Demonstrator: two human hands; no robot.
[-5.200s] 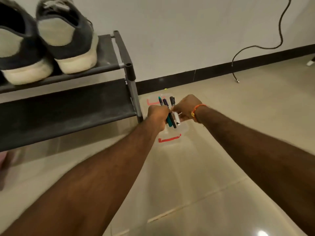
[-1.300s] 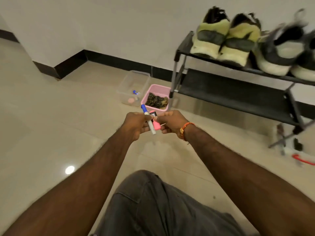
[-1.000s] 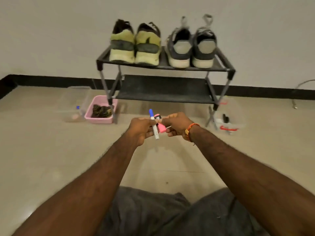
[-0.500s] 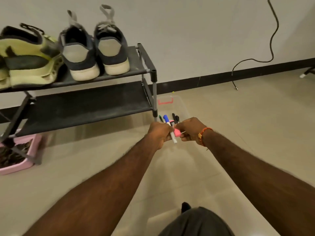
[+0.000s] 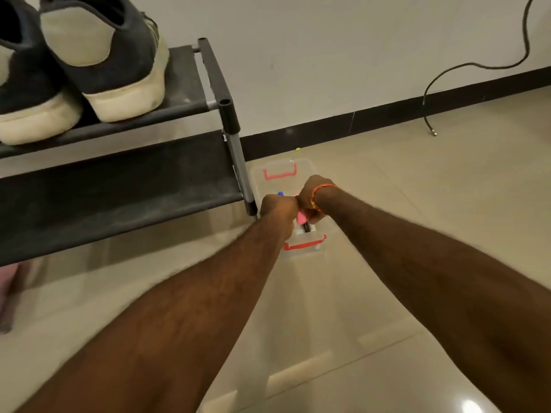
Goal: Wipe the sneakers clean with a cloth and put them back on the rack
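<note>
Both hands hovered over the clear box (image 5: 301,174) by the rack's (image 5: 229,114) corner: left hand (image 5: 278,208) gripped a marker (image 5: 281,193), right hand (image 5: 310,201) a pink eraser (image 5: 301,217), seemingly for stowing.

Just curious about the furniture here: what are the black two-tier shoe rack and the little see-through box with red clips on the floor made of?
The black two-tier shoe rack looks like grey metal tubes with matte black plastic joints; its shelves seem to be dull, dusty fabric. The see-through box with red clips looks like glossy clear plastic, since the floor shows through.
</note>
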